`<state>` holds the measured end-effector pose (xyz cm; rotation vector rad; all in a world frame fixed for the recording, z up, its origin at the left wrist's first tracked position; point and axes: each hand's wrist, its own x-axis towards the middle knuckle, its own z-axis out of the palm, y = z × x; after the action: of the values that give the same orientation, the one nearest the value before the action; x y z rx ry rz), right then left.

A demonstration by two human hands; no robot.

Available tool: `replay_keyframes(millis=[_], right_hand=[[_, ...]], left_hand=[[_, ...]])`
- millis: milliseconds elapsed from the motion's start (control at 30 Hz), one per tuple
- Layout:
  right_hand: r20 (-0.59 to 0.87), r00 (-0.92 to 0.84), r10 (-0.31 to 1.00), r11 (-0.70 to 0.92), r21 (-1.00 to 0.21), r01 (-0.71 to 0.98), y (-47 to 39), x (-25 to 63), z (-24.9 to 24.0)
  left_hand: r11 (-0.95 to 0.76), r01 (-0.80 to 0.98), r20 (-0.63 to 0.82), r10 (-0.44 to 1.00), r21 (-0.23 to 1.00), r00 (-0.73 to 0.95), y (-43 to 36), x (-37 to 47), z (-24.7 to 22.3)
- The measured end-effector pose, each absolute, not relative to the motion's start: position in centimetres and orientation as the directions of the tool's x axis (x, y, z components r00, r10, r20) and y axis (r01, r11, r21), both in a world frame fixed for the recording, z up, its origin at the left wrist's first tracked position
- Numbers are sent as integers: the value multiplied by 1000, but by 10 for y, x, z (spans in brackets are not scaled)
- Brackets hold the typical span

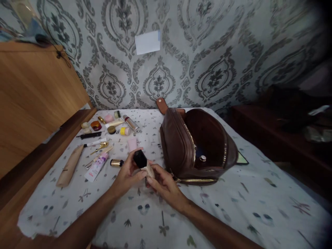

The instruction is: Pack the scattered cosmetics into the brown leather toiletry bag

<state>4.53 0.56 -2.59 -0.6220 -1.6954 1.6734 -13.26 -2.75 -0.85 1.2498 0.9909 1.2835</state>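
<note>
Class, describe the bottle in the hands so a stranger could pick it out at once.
On the patterned cloth, find the open brown bag. Left of it, the left hand and right hand hold the bottle. Its black cap and beige body set it apart from the gold-and-black container lying beside the left hand.

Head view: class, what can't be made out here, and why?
All in the head view:
Bottle: lower part, covered by the left hand and right hand.
Brown bag: how much lies inside, lost in shadow.
Flat green item: full extent, hidden by the bag.
Purple-and-white tube: lettering, too small to read.
Dark pile near the right edge: its contents, too dim and blurred.
</note>
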Motion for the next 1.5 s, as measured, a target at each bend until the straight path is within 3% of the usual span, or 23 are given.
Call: replay_keyframes(millis=[200, 333, 500, 700, 933, 1133, 1367, 1500], right_hand=[[159, -657, 737, 145, -987, -76, 5, 44, -27], [239, -562, 792, 282, -959, -11, 0, 46, -25], [350, -421, 837, 442, -885, 143, -4, 42, -19], [322, -413, 852, 451, -852, 265, -5, 35, -4], [234, -501, 833, 372, -908, 194, -5, 42, 6], [288, -447, 847, 369, -923, 105, -14, 56, 4], [307, -489, 817, 436, -883, 175, -33, 76, 19], [267, -547, 793, 500, -798, 335, -41, 91, 43]], left_hand=[[-260, 181, 260, 965, 948, 24, -30, -132, -7], [-337, 502, 374, 927, 797, 28, -33, -135, -10], [-390, 670, 460, 884, 631, 82, -34, -137, -16], [-357, 704, 401, 909, 614, 112, -36, -134, -20], [-333, 658, 224, 943, 675, 248, -35, -137, -15], [-332, 543, 149, 924, 771, 353, -39, -131, -4], [-328, 482, 122, 904, 812, 410, -49, -121, -2], [-342, 544, 109, 904, 766, 414, -60, -110, 0]])
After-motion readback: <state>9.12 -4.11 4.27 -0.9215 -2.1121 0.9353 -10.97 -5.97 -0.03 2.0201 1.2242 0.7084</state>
